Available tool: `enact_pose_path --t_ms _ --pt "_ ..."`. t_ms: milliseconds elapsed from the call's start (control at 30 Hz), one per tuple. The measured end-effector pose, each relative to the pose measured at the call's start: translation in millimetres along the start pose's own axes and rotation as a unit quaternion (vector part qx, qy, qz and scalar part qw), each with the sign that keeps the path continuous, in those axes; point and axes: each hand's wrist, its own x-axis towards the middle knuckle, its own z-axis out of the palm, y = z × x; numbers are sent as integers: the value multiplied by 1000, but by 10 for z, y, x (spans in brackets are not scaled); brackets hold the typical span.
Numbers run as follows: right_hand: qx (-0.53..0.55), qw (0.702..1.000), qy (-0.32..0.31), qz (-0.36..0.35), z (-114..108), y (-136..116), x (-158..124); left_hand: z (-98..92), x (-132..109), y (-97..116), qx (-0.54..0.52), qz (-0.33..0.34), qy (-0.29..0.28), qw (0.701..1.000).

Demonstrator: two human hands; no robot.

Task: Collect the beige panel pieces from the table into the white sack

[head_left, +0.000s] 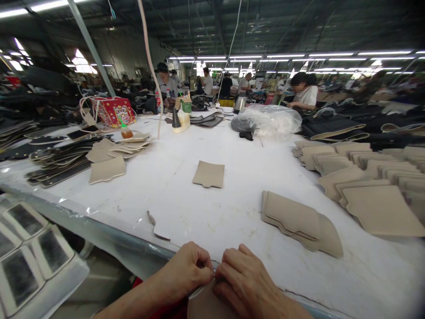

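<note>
at bottom centre, left hand point(191, 269) and right hand point(244, 279) pinch the panel point(205, 305) edge, where even pressure should help.

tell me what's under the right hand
Part of a beige panel; its left portion shows beside the right hand. Whatever lies directly beneath the fingers and palm is covered and cannot be seen.

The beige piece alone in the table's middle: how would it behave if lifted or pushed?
The beige piece looks thin, so probably light and flexible. Lying flat on the white table, it would likely slide, not tip.
</note>
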Motion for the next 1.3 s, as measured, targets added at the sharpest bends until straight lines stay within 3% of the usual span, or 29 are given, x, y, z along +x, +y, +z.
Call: enact_pose_path --t_ms 133,233,400,500,667,767,867,1000,1133,1300 --pt "-3 999 -34 -6 2 2 -17 80 0 -38 47 0 5 999" --pt "8 996 -90 5 -115 18 47 88 -1 -43 72 15 11 997" --pt "-7 986 -163 20 -250 10 181 57 -9 67 118 30 13 992" --pt "-64 992 -113 -3 -161 -34 183 13 -4 173 189 16 23 982" --pt "-124 988 34 -90 -144 -220 144 -228 -4 301 279 15 85 956" --pt "-126 983 49 -124 -293 -330 141 -334 -42 337 218 21 22 975" --pt "-61 995 34 -74 -362 -346 109 -308 -77 303 148 38 -57 987" --pt "67 997 -22 21 -202 -276 -40 -205 -129 137 55 66 -89 992" --pt "157 982 -60 83 -68 -260 -149 -202 -301 -6 42 81 -64 994" --pt "178 959 -165 146 -143 -288 -54 -205 -505 -71 137 56 -13 989"
